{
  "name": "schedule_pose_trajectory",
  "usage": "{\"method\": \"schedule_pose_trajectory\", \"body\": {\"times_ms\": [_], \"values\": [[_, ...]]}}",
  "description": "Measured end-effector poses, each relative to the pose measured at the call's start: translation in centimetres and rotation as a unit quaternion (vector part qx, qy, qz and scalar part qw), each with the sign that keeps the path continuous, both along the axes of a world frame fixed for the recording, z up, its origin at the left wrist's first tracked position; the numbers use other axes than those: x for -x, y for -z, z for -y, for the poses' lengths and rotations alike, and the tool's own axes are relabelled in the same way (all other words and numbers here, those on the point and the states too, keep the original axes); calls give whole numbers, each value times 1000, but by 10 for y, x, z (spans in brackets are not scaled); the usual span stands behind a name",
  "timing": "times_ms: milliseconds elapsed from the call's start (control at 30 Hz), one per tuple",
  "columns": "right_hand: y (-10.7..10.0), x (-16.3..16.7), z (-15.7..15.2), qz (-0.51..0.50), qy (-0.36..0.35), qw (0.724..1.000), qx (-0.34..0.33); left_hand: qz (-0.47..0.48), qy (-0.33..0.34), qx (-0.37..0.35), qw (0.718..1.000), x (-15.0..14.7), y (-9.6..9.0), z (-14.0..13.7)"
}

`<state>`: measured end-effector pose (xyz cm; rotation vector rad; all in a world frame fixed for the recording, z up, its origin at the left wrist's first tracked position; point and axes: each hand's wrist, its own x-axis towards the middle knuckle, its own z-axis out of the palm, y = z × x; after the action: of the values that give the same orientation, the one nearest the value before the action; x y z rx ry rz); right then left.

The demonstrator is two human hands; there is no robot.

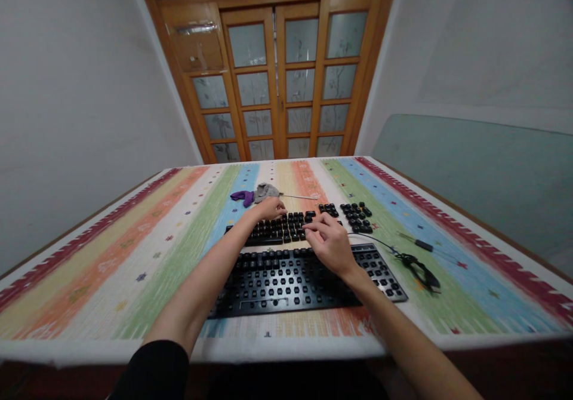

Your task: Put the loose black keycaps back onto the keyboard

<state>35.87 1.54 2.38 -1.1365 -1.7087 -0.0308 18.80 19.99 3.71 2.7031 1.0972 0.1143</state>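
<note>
My left hand [270,208] reaches over the back rows of loose black keycaps [265,233], its fingers bent together at the caps. My right hand [330,243] is at the right end of these rows, thumb and fingers drawn close together. Whatever is between the fingertips of either hand is too small to make out. Nearer to me lies a black keyboard [277,289] with most of its caps off and its switches bare. A few keycaps sit on its back left row. My right hand and forearm hide part of it.
Two more keycap groups [358,216] lie at the back right. A coiled black cable [416,268] and a dark-handled screwdriver [423,245] lie right of the keyboard. Behind my left hand are a grey and purple cloth [244,197] and a thin metal rod [299,196]. A striped tablecloth [179,257] covers the table.
</note>
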Motion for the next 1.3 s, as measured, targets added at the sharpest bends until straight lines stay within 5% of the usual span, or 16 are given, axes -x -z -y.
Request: {"method": "schedule_pose_trajectory", "body": {"times_ms": [233,433,733,967,1300], "values": [[-4,-3,0,-7,2,1000,-2,-2,-18,43,999,-6,11,-8],[-3,-6,-1,-5,2,1000,9,58,-40,17,997,-1,0,3],[1,0,-1,32,-87,992,85,165,26,50,985,32,-27,75],[2,6,4,68,-180,975,108,177,36,110,977,44,-15,126],[8,11,5,106,-203,967,114,249,-13,113,962,48,0,149]]}}
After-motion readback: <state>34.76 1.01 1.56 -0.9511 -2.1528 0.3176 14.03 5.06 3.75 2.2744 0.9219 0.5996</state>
